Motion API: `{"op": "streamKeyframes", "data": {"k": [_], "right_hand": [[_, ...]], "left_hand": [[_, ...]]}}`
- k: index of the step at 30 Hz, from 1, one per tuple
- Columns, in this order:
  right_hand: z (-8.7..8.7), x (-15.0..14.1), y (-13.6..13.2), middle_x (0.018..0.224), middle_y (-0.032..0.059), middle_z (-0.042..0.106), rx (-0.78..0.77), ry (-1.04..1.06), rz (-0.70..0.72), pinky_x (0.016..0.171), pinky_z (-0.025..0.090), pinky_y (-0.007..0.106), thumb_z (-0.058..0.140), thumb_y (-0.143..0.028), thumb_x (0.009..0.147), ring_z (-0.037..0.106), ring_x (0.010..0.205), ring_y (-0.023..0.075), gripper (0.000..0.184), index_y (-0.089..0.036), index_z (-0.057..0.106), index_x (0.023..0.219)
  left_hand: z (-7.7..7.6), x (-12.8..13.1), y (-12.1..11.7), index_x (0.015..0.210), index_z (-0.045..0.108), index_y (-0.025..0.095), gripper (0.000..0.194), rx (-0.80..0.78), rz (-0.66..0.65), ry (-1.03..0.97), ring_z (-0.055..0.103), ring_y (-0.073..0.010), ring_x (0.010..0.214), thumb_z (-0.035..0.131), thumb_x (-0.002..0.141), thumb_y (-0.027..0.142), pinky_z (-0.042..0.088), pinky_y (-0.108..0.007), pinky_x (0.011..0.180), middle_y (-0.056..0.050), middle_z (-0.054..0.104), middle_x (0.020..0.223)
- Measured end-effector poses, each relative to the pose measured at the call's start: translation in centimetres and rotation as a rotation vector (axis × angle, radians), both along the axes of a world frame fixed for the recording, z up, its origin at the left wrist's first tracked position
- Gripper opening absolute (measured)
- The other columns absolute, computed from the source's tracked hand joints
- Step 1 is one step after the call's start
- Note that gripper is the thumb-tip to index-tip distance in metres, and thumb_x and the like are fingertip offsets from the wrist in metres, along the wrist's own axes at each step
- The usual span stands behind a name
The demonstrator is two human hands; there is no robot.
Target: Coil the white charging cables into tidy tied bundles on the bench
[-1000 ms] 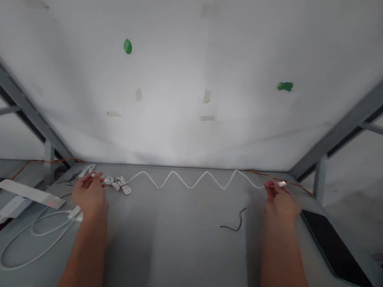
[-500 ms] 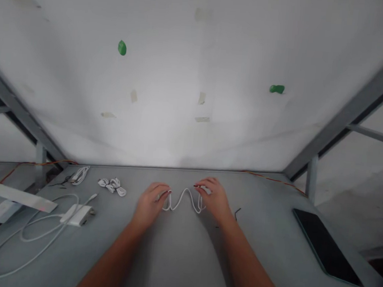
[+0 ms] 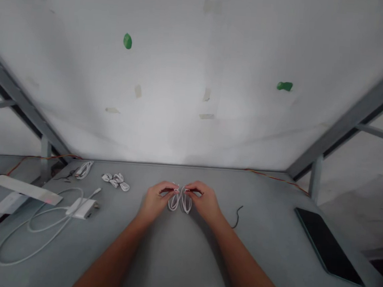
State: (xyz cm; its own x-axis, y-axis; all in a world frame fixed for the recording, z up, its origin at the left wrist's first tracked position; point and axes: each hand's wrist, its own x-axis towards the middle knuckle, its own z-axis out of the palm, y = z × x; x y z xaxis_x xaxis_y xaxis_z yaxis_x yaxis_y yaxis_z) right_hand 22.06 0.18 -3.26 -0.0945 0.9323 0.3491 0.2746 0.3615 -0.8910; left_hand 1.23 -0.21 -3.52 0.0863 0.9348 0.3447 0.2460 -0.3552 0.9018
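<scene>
A thin white cable [image 3: 186,204] hangs in two small bundles of loops between my hands, at the middle of the grey table. My left hand [image 3: 156,198] pinches the left bundle between thumb and fingers. The right bundle is pinched the same way by my right hand [image 3: 204,201], only a small gap away. To the right of my right forearm lies a short black tie [image 3: 238,217]. Left of my left hand rests another white cable [image 3: 116,181], coiled and tied with black.
A coiled white cable [image 3: 84,170] lies at the back left, near a white charger [image 3: 83,208] with a long looped cord. A white strip [image 3: 26,190] sits at the far left. On the right is a dark tablet [image 3: 330,246]. A pale wall [image 3: 165,136] rises behind the table.
My hands came together from far apart at the two sides. The white cable, stretched in a zigzag before, is now gathered into two looped bundles.
</scene>
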Motion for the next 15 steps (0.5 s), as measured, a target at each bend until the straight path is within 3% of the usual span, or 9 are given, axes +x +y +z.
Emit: {"op": "streamKeyframes", "data": {"k": [5, 8, 10, 15], "right_hand": [[-0.1, -0.4, -0.3, 0.092, 0.0061, 0.080, 0.019, -0.007, 0.017, 0.089, 0.056, 0.038, 0.067, -0.026, 0.083, 0.074, 0.090, 0.0236, 0.013, -0.024, 0.079, 0.086], [0.2, -0.1, -0.1, 0.092, 0.0067, 0.080, 0.023, -0.017, -0.013, 0.088, 0.055, 0.038, 0.067, -0.032, 0.083, 0.074, 0.090, 0.0238, 0.015, -0.023, 0.079, 0.087], [0.6, 1.1, 0.5, 0.090, 0.0073, 0.079, 0.013, -0.022, -0.134, 0.084, 0.055, 0.037, 0.068, -0.038, 0.083, 0.073, 0.085, 0.0241, 0.019, -0.022, 0.078, 0.089], [0.2, 7.9, 2.7, 0.082, 0.0122, 0.077, -0.152, -0.083, -0.673, 0.070, 0.053, 0.036, 0.067, -0.042, 0.083, 0.071, 0.073, 0.0252, 0.024, -0.018, 0.071, 0.087]], "left_hand": [[0.2, 0.4, -0.2, 0.090, 0.081, 0.024, 0.023, -0.017, -0.025, 0.019, 0.077, -0.0236, 0.091, 0.077, 0.086, 0.047, 0.063, -0.039, 0.090, -0.006, 0.082, 0.095], [0.5, 0.2, -0.1, 0.088, 0.079, 0.025, 0.025, -0.005, 0.046, 0.041, 0.076, -0.0237, 0.091, 0.074, 0.086, 0.049, 0.061, -0.038, 0.091, -0.005, 0.081, 0.093], [0.8, -0.8, 0.3, 0.092, 0.078, 0.024, 0.029, 0.035, 0.184, 0.058, 0.075, -0.0240, 0.094, 0.067, 0.090, 0.051, 0.059, -0.038, 0.092, -0.006, 0.080, 0.097], [1.7, -5.6, 1.5, 0.107, 0.070, 0.019, 0.037, 0.008, 0.728, 0.218, 0.071, -0.0276, 0.090, 0.047, 0.100, 0.047, 0.055, -0.042, 0.088, -0.013, 0.075, 0.104]]}}
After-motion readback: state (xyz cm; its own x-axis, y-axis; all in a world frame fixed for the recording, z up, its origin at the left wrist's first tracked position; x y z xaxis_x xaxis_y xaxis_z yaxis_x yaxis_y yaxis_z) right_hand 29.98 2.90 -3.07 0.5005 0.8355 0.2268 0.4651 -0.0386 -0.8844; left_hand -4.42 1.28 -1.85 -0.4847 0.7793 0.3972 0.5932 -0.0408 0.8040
